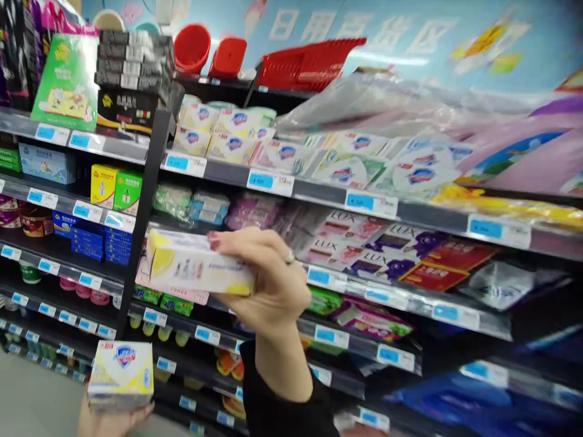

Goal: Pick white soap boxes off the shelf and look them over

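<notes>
My right hand (268, 285) is raised in front of the shop shelves and grips a long white and yellow soap box (195, 264) by its right end, held level. A ring shows on one finger, and a black sleeve covers the forearm. Low at the left, my left hand (109, 422) holds a squarish yellow and white soap pack (121, 373) with a blue shield logo; only the fingertips show under it. The long box sits in front of the third shelf row, near pink soap packs.
Shelves (319, 189) with blue price tags hold soap packs, LUX boxes (364, 240) and yellow and green cartons (116, 188). Red plastic baskets (310, 64) and tubs stand on top. A black upright post (148, 206) divides the shelving. Grey floor (27, 400) shows at the lower left.
</notes>
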Demonstrator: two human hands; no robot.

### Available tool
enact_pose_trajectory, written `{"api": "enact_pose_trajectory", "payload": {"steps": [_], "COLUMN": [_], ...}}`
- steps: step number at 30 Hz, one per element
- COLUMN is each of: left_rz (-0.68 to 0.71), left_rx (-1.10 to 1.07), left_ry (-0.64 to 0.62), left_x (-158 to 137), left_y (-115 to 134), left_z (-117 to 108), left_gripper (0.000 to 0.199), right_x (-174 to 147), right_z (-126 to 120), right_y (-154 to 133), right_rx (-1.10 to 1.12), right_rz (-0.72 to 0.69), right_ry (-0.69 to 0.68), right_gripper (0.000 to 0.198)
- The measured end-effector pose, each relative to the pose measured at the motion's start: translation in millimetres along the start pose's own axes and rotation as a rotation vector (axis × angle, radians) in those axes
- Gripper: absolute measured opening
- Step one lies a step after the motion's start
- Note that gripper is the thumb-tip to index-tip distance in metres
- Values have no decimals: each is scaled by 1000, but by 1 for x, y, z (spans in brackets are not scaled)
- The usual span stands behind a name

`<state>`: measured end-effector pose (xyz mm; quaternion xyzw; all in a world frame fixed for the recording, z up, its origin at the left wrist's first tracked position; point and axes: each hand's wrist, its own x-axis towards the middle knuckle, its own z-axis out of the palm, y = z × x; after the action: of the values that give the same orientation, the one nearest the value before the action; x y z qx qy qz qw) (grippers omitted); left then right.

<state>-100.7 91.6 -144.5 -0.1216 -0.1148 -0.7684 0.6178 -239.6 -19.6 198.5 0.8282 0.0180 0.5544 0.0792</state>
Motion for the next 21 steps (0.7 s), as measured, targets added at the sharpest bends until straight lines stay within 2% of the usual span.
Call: {"api": "enact_pose_trajectory", "payload": {"steps": [3, 5, 8, 12, 14, 19, 21], "left_rz": [26, -16, -95, -171, -195, -228, -229], "left_rx": [25, 37, 52, 45, 46, 108, 139], "left_ry": [-62, -28, 6, -72, -111, -65, -23], "left_x": [-16, -19, -17, -17, -18, -20, -21], "left_y": [-5, -6, -6, -11, -13, -15, -15], "left_z": [-3, -1, 1, -2, -4, -6, -5], "left_gripper": [50, 58, 64, 73, 75, 67, 67], "right_x": [-47, -68, -88, -102, -104, -99, -97], "right_z": [9, 12, 10, 2, -2, -5, -5], "right_y": [-21, -28, -35, -43, -46, -45, -43], "right_rx": [134, 163, 165, 184, 208, 496, 592], "right_rz": [89, 124, 178, 266, 440, 1167, 1320], "right_ry": [0, 9, 15, 41, 36, -26, -53], "right_gripper": [27, 26, 27, 32, 35, 38, 43]}}
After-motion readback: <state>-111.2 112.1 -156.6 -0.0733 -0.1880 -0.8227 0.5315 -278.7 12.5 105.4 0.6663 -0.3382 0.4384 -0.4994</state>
